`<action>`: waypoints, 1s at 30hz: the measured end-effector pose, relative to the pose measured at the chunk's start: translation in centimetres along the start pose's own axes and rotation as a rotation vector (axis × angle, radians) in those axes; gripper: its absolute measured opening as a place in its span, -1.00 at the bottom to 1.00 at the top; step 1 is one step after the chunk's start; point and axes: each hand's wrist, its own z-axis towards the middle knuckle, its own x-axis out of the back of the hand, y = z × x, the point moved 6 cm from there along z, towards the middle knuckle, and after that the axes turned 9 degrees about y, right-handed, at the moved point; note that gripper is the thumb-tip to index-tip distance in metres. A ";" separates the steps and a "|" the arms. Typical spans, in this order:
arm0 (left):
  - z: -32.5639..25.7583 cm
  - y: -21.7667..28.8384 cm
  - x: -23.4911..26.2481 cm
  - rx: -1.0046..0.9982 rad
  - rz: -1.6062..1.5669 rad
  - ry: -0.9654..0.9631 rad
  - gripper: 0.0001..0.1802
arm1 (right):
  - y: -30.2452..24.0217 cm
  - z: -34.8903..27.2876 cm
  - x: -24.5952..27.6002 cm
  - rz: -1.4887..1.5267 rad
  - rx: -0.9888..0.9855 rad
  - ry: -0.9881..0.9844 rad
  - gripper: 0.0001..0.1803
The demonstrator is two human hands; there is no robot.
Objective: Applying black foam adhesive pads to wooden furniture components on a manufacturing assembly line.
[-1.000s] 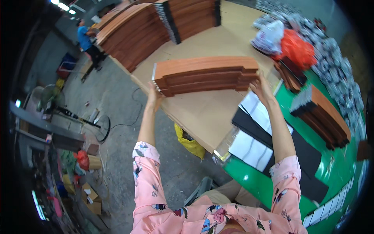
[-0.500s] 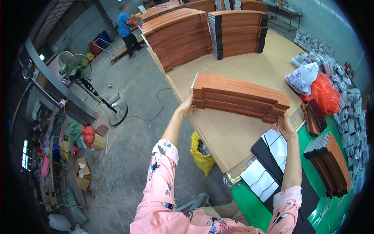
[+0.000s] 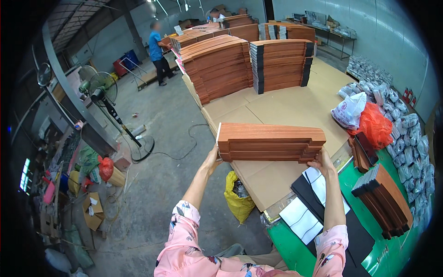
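Between my two hands is a stack of reddish-brown, wood-look curved pieces [image 3: 272,138] with stepped ends, spanning the cardboard-covered table top. My left hand [image 3: 212,159] grips its left end, fingers partly hidden behind it. At the lower right corner my right hand [image 3: 323,162] closes round the other end. I cannot tell whether the stack rests on the cardboard [image 3: 258,180] or is held just above it. Below my right hand lie white sheets [image 3: 300,219] and black sheets [image 3: 355,235] on a green surface [image 3: 288,240].
Tall stacks of similar brown pieces [image 3: 217,69] and black-edged ones [image 3: 284,67] stand farther back. A smaller stack [image 3: 385,198] sits at right, near an orange bag [image 3: 374,124] and many wrapped packets [image 3: 406,152]. A fan [image 3: 99,92] and a person in blue [image 3: 157,48] are at left.
The held stack has come nearer to me and swung from a slant to nearly level in the picture, both hands still on its ends. My view has tilted up, showing more of the room.
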 end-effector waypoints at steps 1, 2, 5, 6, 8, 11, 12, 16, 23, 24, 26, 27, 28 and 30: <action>-0.3 -0.3 0.1 0.052 -0.010 0.060 -0.13 | 0.1 0.1 -0.1 -0.001 0.004 -0.003 -0.22; -0.6 -0.5 0.2 0.102 -0.021 0.118 -0.12 | 0.2 0.1 -0.1 0.002 0.013 0.013 -0.22; -1.5 0.2 -0.3 0.082 -0.132 0.108 -0.13 | -0.4 -1.8 -1.0 -0.017 0.068 0.068 -0.26; -1.3 -0.1 -0.1 0.067 -0.135 0.101 -0.13 | -0.6 -2.9 -1.7 -0.002 0.072 0.114 -0.27; -1.2 -1.2 1.0 0.028 -0.169 0.094 -0.09 | 0.6 -2.8 -1.3 -0.066 0.077 0.136 -0.26; -3.2 -2.3 2.2 0.032 -0.198 0.145 -0.18 | 1.3 -3.4 -1.8 -0.053 0.058 0.150 -0.22; -4.0 -2.7 2.5 0.028 -0.201 0.144 -0.18 | 0.9 -4.0 -2.5 -0.071 0.077 0.138 -0.18; -7.8 -4.5 4.2 0.020 -0.316 0.196 -0.23 | -0.9 -7.1 -5.2 -0.148 0.124 0.071 -0.17; -16.1 -5.5 9.8 -0.040 -0.353 0.308 -0.19 | -0.9 -13.2 -10.6 -0.206 0.159 0.045 -0.27; -17.1 -6.0 10.8 -0.028 -0.354 0.312 -0.19 | -0.3 -14.3 -11.1 -0.204 0.165 0.029 -0.28; -19.3 -6.6 12.4 -0.043 -0.342 0.309 -0.19 | 0.9 -17.4 -11.8 -0.179 0.155 0.040 -0.30; -20.5 -6.8 13.1 -0.061 -0.330 0.298 -0.19 | 2.5 -18.3 -11.4 -0.175 0.127 0.010 -0.34; -21.8 -6.8 13.6 -0.054 -0.326 0.301 -0.19 | 3.1 -20.2 -11.3 -0.115 0.155 0.037 -0.37; -23.6 -7.2 13.5 -0.047 -0.304 0.297 -0.30 | 5.1 -23.3 -10.9 -0.024 0.166 0.109 -0.41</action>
